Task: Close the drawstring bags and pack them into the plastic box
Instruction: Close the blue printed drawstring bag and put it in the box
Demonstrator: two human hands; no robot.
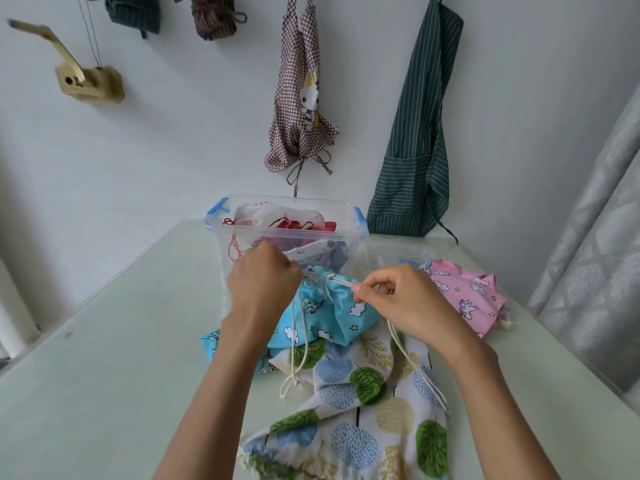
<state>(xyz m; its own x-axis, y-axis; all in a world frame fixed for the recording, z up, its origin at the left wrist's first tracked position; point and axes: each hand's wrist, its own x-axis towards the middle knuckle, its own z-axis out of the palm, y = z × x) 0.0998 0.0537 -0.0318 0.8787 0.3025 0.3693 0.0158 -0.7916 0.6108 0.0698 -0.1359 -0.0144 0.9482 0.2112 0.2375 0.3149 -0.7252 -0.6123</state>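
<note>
the blue drawstring bag [341, 311] is held on the worktop [121, 341] just in front of the clear plastic box [287, 220], its neck gathered. its white cord [341, 281] is pinched by the right hand [405, 303], while the neck's other side is gripped by the left hand [261, 284]. a leaf-print bag [363, 403] lies nearer than the box, a pink bag [467, 292] to its right; closed bags are seen inside.

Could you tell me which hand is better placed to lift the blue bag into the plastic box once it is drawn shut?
Probably the left hand: it grips the blue bag at its gathered neck, right beside the plastic box. The right hand only pinches the cord.
</note>
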